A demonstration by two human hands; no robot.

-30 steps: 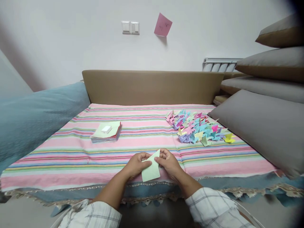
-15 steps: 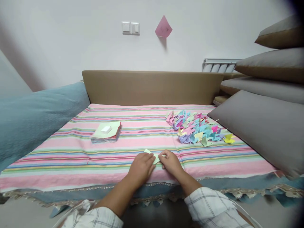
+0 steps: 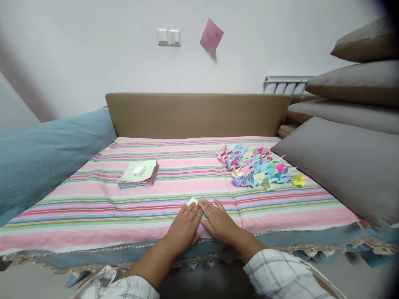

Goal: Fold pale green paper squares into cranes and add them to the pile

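A small folded piece of pale green paper (image 3: 192, 201) lies on the striped cloth (image 3: 131, 228) near its front edge, mostly covered by my fingers. My left hand (image 3: 183, 229) rests on it with the fingers stretched out flat. From the right, my right hand (image 3: 218, 221) also presses down flat, fingers extended and partly spread, its fingertips meeting those of the left. How the paper is folded beneath them is hidden. Further off to the right lies a pile of folded paper cranes (image 3: 257, 168) in many colours.
On the left is a stack of square paper sheets (image 3: 149, 182), with a small white block (image 3: 138, 170) on top. Grey cushions (image 3: 343, 162) rise along the right side. A blue-covered armrest (image 3: 62, 149) borders the left, and a brown backrest (image 3: 199, 115) stands behind.
My right hand has gone from pinching the paper's right edge to lying flat over it. More of the paper is covered now. The view has shifted slightly.
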